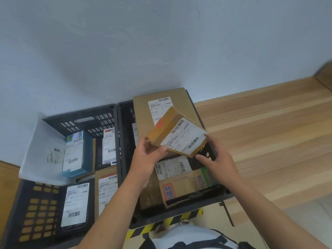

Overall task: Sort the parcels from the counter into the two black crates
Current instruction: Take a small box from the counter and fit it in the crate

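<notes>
I hold a small brown cardboard parcel (177,134) with a white shipping label over the right black crate (124,141). My left hand (147,159) grips its lower left edge from below. My right hand (218,157) holds its lower right corner. The parcel is tilted, label facing me. Under it in the right crate lie a large brown box (143,108), a labelled flat parcel (172,167) and a printed carton (186,186). The left black crate (36,209) holds a white mailer (43,151), a blue box (77,153) and several labelled parcels.
Both crates sit side by side on the floor against a pale blue wall (125,51). Light wooden boards (269,132) run to the right. Yellow-black hazard tape (170,221) marks the floor just in front of the right crate, near my body.
</notes>
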